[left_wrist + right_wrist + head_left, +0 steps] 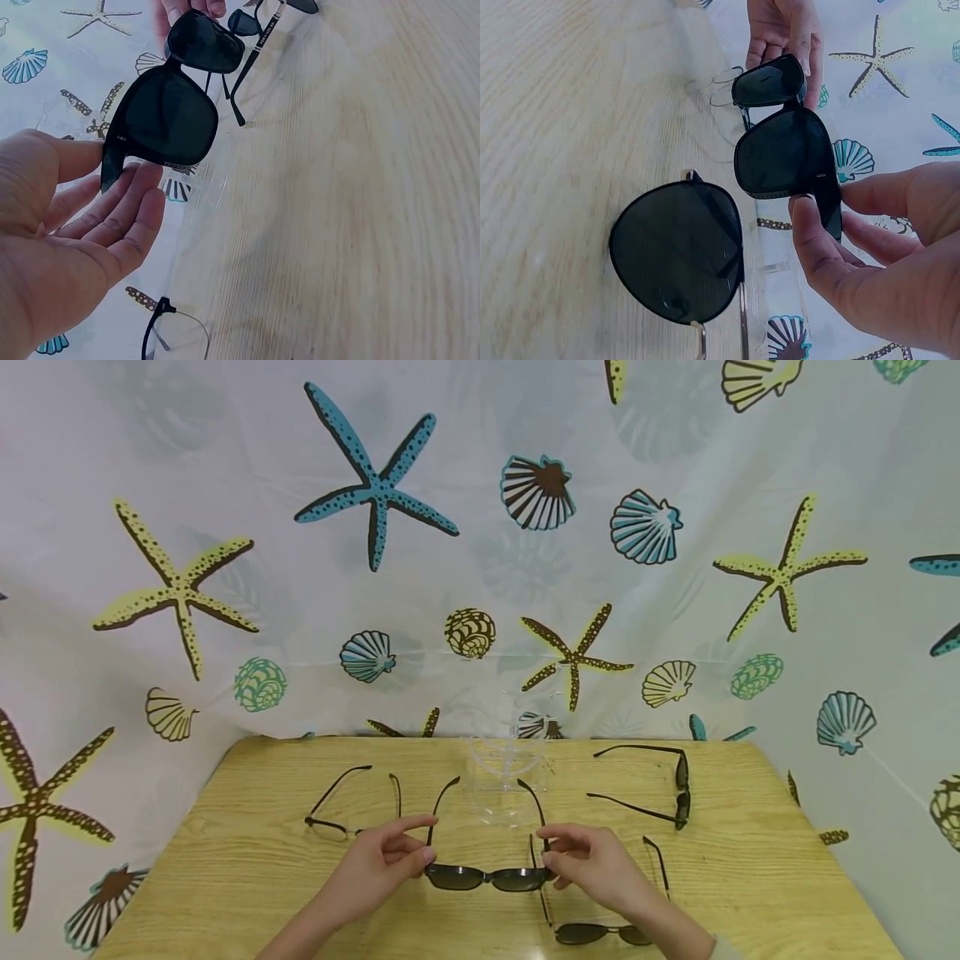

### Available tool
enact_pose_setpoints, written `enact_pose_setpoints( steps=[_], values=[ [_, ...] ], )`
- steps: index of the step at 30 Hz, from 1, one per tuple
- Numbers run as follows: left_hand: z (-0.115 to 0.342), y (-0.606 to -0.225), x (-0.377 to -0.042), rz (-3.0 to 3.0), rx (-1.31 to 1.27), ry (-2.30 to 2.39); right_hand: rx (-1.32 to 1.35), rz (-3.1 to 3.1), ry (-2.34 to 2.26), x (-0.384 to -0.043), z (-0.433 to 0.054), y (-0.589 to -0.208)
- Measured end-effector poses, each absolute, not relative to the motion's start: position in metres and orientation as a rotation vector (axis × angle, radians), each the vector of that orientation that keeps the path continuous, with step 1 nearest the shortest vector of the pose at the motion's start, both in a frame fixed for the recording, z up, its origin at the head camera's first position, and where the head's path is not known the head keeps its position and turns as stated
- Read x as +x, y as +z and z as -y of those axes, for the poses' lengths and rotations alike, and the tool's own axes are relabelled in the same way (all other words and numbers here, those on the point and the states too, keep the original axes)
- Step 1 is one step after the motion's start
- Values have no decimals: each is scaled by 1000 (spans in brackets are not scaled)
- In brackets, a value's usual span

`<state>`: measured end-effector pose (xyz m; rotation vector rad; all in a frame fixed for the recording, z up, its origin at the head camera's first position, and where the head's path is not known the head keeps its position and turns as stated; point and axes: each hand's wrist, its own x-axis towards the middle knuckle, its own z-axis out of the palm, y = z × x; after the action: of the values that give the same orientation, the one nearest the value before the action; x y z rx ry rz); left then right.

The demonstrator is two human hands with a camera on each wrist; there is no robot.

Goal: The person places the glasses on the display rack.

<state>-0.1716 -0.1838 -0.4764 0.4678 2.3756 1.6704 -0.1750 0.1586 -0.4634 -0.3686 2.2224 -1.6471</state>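
Black sunglasses (487, 877) hang above the wooden table (262, 893), near its front middle, and I have them held at both ends, lenses facing back toward the wearer and temples spread open, pointing away. My left hand (386, 860) pinches the left temple close to the hinge, thumb against one side and a finger against the other; the left wrist view shows me the remaining fingers loosely bent below. My right hand (596, 868) matches it on the right temple, thumb and fingertips clamped near the hinge.

Beyond the temple tips I see a clear stand (507, 768), hard to make out against the patterned cloth (420, 593) behind the table. Past my left hand lie thin-framed eyeglasses (325, 824), temples open, one side partly hidden by that hand. At the far right, dark-lensed glasses (682, 785) rest with their temples toward the left. Nearer, beneath my right hand and forearm, I make out metal-framed sunglasses (582, 933); the forearm covers part of one lens. A pale sleeve (723, 950) edges in at the bottom.
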Motion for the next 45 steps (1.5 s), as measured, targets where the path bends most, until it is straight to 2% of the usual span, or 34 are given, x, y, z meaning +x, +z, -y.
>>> enact_pose_setpoints(
  steps=[24, 45],
  values=[
    [158, -477, -215, -2486, 311, 1739, -278, -2433, -1715, -216, -159, -460],
    [133, -489, -248, -2621, 137, 1828, -21, -2495, -1833, -257, -148, -472]
  ],
)
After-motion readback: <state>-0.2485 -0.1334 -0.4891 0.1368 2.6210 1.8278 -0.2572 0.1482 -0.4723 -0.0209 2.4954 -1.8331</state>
